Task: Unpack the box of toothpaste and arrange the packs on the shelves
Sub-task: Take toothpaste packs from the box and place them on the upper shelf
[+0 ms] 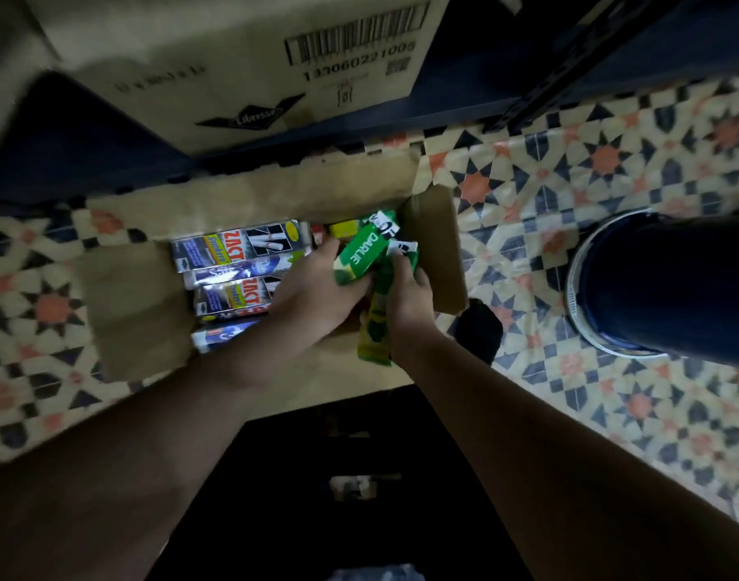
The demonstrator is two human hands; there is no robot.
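patterned floor tiles (611,169) surround the box (141,312); left hand (313,299) and right hand (405,295) clutch green packs (361,255), whose loose bundle could slip.

left hand (313,299): fingertips hidden under green pack (359,257)
right hand (405,295): palm unseen, fingers partly behind packs
silver packs (237,262): near ends covered by left forearm
far carton (242,56): top cropped, small print blurred
dark round container (652,287): cut by right edge

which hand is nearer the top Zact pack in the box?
Left. The left hand sits just right of the Zact pack; the right hand is farther right, past the green Darlie packs.
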